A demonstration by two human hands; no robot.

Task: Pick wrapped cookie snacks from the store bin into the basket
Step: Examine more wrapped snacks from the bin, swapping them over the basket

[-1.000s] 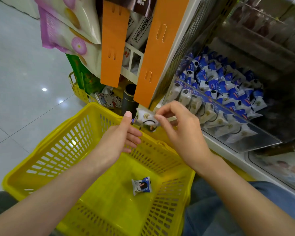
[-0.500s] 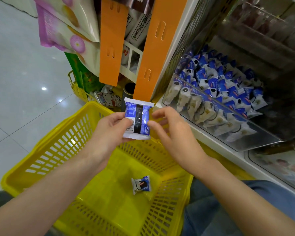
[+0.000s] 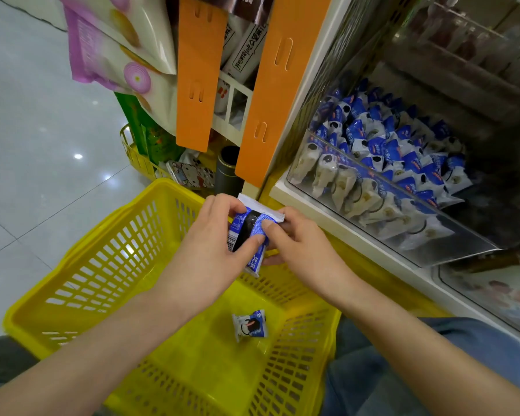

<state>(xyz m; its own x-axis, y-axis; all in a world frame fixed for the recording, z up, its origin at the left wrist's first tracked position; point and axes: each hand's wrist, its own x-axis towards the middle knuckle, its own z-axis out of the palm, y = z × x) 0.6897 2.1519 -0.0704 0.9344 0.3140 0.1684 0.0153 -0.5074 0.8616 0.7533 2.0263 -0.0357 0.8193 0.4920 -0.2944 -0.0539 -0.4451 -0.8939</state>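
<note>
Both hands pinch one blue cookie pack (image 3: 250, 232) over the yellow basket (image 3: 81, 274): left hand (image 3: 210, 250), right hand (image 3: 294, 244).

- Two hands: left hand (image 3: 210, 250) and right hand (image 3: 300, 250).
- One wrapped cookie snack (image 3: 254, 228) pinched between both.
- One loose snack (image 3: 249, 325) in basket bottom.
- One yellow basket (image 3: 72, 298).
- One clear bin (image 3: 451, 232); snacks inside too many to count.
- Two orange panels: narrow orange panel (image 3: 197, 70), wide orange panel (image 3: 278, 85).
</note>
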